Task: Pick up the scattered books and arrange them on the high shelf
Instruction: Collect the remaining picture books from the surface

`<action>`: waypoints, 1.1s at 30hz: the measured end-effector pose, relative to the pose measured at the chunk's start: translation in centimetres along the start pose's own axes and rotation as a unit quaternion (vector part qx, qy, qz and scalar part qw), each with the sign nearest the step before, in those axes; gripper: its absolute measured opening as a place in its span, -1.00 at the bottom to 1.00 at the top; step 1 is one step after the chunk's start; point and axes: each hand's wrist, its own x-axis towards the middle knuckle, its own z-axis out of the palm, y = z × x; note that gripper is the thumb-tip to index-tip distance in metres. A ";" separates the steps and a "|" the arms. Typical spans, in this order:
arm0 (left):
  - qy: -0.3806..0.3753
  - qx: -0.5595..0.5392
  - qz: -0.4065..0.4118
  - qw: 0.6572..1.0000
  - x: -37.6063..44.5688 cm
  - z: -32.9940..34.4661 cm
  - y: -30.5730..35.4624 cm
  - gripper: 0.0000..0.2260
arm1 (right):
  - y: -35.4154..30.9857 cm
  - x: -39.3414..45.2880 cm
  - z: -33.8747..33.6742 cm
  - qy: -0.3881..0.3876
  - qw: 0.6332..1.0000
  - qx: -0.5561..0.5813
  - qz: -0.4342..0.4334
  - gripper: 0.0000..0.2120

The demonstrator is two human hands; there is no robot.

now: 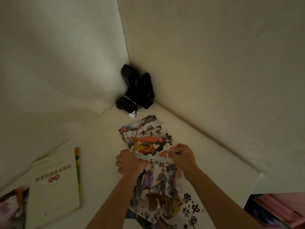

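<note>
At the far left edge a blurred colourful book [11, 207] lies on the white shelf [102, 138]. Beside it lies a white book [56, 184] with red characters, on top of a thin green-edged book [77, 162]. In the middle, the left hand [128, 161] has its grip clamped on the left edge of a stack of picture books [148, 141]. The right hand [181, 156] pinches the stack's right edge. A nearer picture book [158, 187] lies under both forearms. Black objects [137, 90] sit in the corner behind.
</note>
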 end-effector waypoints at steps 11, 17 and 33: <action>-0.149 -0.306 -0.011 0.940 3.2 -2.7 -2.1 -0.07 | -1.4 0.1 3.2 -0.064 0.989 -0.003 -0.132 -0.57; -0.178 -0.348 0.111 0.914 5.1 -6.0 -6.0 -0.68 | -2.2 -0.1 5.6 -0.149 0.965 -0.029 -0.215 -0.51; -0.171 -0.540 0.107 0.817 6.5 -9.0 -11.8 -0.47 | 3.8 -6.7 1.5 -0.107 0.829 -0.504 -0.218 -0.16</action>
